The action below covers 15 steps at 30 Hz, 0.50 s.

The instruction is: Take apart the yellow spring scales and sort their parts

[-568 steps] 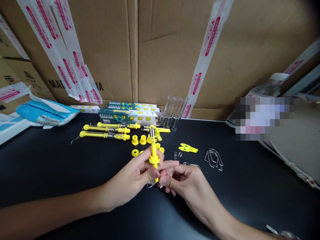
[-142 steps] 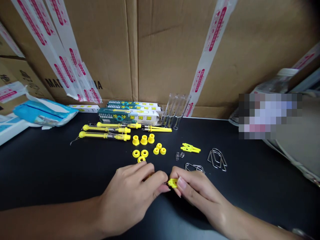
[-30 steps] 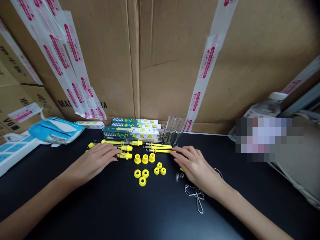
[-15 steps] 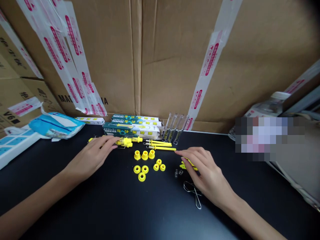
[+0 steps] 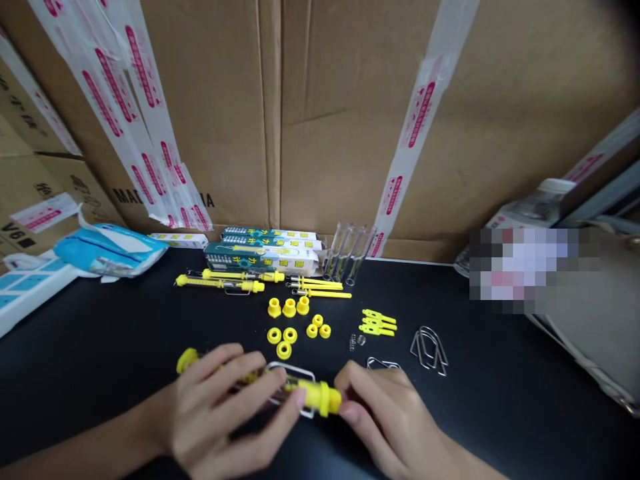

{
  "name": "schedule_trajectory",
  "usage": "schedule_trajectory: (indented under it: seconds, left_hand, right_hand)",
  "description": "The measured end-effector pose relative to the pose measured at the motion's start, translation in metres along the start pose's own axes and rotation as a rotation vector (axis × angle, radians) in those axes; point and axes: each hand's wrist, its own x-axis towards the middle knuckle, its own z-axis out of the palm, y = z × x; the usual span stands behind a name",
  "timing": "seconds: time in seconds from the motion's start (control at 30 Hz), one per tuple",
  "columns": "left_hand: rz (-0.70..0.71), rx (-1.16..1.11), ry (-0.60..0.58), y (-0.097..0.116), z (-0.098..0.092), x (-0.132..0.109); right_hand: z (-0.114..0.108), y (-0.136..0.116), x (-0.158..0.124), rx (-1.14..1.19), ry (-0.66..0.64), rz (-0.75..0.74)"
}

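My left hand (image 5: 220, 407) grips a yellow plastic rod (image 5: 320, 395) with a clear middle section, held level above the black table. Its far end knob (image 5: 187, 360) sticks out past my left fingers. My right hand (image 5: 385, 417) pinches the thick yellow collar at the rod's other end. A bent wire loop (image 5: 290, 367) sits around the rod between my hands. Part of the rod is hidden by my left fingers.
On the black table (image 5: 100, 373) lie two finished yellow rods (image 5: 220, 283), thin yellow sticks (image 5: 320, 287), yellow cups (image 5: 289, 307), yellow rings (image 5: 283, 351), yellow forked pieces (image 5: 377, 322), small springs (image 5: 353, 342) and wire loops (image 5: 427, 350). Printed boxes (image 5: 260, 257) and clear tubes (image 5: 349, 252) stand against cardboard cartons.
Both hands have come back toward me from the rods. They now hold a yellow rod with a wire loop on it. The yellow forked pieces are no longer covered by my right hand.
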Motion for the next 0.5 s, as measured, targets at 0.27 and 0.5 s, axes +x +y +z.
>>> schedule_trajectory:
  seconds: [0.27,0.5]
  left_hand:
    - [0.333,0.01,-0.201,-0.011,-0.004,0.006]
    - [0.253,0.074,-0.234,-0.019,-0.001,0.012]
  right_hand:
    - [0.007,-0.005,-0.001,0.059,-0.123,0.185]
    - [0.012,-0.004,-0.004,0.012,-0.044,0.211]
